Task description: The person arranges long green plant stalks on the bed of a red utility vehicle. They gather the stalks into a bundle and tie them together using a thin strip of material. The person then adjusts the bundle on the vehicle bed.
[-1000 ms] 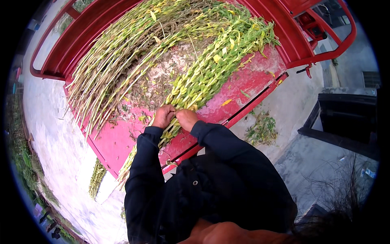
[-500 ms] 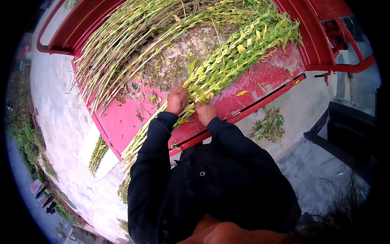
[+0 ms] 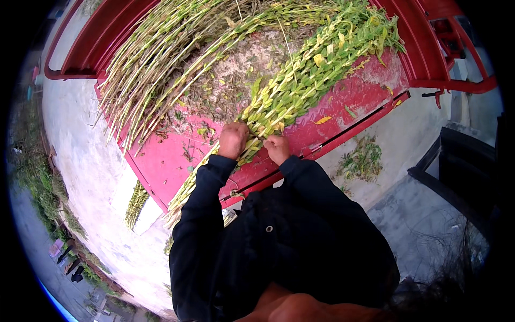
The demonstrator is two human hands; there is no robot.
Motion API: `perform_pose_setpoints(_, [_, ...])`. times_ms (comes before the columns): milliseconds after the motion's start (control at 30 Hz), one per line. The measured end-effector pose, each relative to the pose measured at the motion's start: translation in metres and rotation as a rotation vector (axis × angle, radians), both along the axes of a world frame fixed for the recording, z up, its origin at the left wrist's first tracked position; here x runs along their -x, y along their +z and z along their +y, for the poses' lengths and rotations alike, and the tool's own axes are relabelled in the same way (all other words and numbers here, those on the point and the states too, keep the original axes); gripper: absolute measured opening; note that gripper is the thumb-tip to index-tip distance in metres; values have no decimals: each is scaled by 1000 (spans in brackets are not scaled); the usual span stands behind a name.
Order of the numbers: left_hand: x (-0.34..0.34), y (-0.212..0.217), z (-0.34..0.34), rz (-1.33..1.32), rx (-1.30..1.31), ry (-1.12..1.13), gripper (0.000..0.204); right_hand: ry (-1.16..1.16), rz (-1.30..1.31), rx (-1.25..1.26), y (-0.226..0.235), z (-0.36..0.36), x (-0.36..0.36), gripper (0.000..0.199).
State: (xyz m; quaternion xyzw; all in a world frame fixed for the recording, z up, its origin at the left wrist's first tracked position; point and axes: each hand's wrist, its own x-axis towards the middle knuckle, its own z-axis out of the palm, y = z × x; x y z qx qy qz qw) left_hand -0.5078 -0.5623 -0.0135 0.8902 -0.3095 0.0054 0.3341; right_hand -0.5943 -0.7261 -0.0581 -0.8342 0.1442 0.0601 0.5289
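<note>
A long bundle of green, pod-covered stalks (image 3: pixel 284 99), which look like sesame, lies slantwise across the red truck bed (image 3: pixel 161 174). Its leafy tops point to the far right and its bare stem ends to the near left. My left hand (image 3: pixel 233 140) is closed on the bundle's middle, knuckles up. Close beside it, my right hand (image 3: pixel 277 149) is pinched at the bundle's near side. Whatever its fingers hold is too small and hidden to make out.
A larger heap of stalks (image 3: pixel 161 70) covers the bed's far left, with leaf litter (image 3: pixel 214 91) between. Red side walls (image 3: pixel 397 32) bound the bed. On the concrete lie a leafy pile (image 3: pixel 362 161) and another bundle (image 3: pixel 137 205). A black frame (image 3: pixel 445 161) stands at right.
My right hand has turned slightly, its fingers curled up closer to my left hand. The left hand stays at the same place on the bundle. The view has shifted a little.
</note>
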Motion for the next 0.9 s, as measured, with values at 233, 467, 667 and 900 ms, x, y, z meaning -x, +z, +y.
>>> perform_pose_setpoints(233, [-4,6,-3,-55,-100,-63,10,-51,76,-52,-8,2,8,23])
perform_pose_setpoints(467, [5,10,-8,36,-393,-119,8,-38,136,-30,-9,-2,7,26])
perform_pose_setpoints(667, [9,22,-14,317,-427,-278,8,-18,46,9,4,-2,16,23])
perform_pose_setpoints(900, [5,3,-14,604,95,-300,8,53,-21,96,25,-6,15,18])
